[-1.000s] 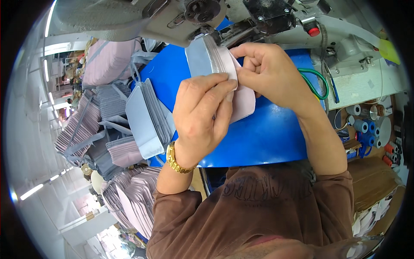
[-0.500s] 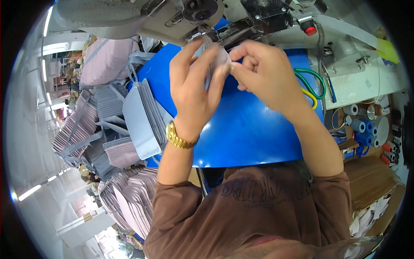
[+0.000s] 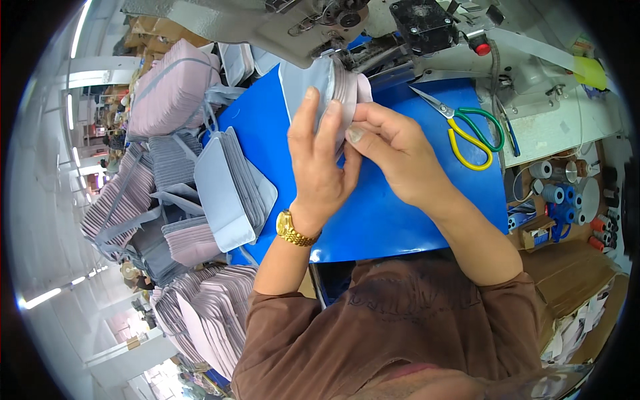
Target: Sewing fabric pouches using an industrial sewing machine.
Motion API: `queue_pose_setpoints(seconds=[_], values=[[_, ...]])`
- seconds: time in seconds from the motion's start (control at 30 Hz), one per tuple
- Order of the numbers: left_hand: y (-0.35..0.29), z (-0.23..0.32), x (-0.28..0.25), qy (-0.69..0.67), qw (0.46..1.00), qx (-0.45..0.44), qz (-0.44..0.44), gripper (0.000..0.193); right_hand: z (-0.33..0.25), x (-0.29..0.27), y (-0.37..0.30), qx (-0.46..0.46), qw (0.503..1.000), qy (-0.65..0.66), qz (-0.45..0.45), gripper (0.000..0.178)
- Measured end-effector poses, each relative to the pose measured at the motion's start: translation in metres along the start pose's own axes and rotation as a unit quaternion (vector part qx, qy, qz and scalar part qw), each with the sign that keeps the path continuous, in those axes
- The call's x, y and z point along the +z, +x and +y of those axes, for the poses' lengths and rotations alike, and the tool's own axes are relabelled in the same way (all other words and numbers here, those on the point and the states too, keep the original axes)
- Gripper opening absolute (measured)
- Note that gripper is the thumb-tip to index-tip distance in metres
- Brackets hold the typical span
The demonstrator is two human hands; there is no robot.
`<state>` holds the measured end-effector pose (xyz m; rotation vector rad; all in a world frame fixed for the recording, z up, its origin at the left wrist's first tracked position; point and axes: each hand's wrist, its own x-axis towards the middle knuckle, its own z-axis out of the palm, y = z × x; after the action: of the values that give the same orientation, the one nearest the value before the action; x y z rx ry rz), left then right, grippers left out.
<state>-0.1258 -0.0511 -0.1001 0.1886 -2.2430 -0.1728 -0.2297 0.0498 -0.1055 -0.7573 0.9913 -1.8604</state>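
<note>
A small stack of flat fabric pieces (image 3: pixel 344 90), grey on its left face with pinkish layers along its right side, is under the sewing machine's head. My left hand (image 3: pixel 320 157) holds the stack's near end, two fingers stretched along it and the thumb at its right. From the right, my right hand (image 3: pixel 393 147) pinches the near right edge between thumb and forefinger. The exact grip is partly hidden behind the fingers. A gold watch (image 3: pixel 293 229) circles my left wrist.
The grey sewing machine (image 3: pixel 247 30) spans the far side of the blue tabletop (image 3: pixel 393 220). Scissors (image 3: pixel 467 127) with green and yellow handles lie at right. Left are a loose grey stack (image 3: pixel 227 187) and tied pink-grey bundles (image 3: pixel 170 93). Thread spools (image 3: pixel 567 197) stand at far right.
Both hands have come nearer to me, and more of the fabric stack shows. The scissors, partly covered by my right hand before, are now in full sight.
</note>
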Motion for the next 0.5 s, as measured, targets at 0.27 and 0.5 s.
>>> queue_pose_setpoints(seconds=[0.27, 0.5], values=[[0.037, -0.024, -0.023, 0.065, 0.99, 0.094, -0.086, 0.045, -0.011, -0.021, 0.015, 0.063, 0.971, -0.229, 0.035, 0.033], [0.049, -0.019, -0.034, 0.125, 0.948, 0.17, -0.236, 0.038, 0.029, -0.014, 0.031, 0.106, 0.988, -0.099, 0.043, 0.038]])
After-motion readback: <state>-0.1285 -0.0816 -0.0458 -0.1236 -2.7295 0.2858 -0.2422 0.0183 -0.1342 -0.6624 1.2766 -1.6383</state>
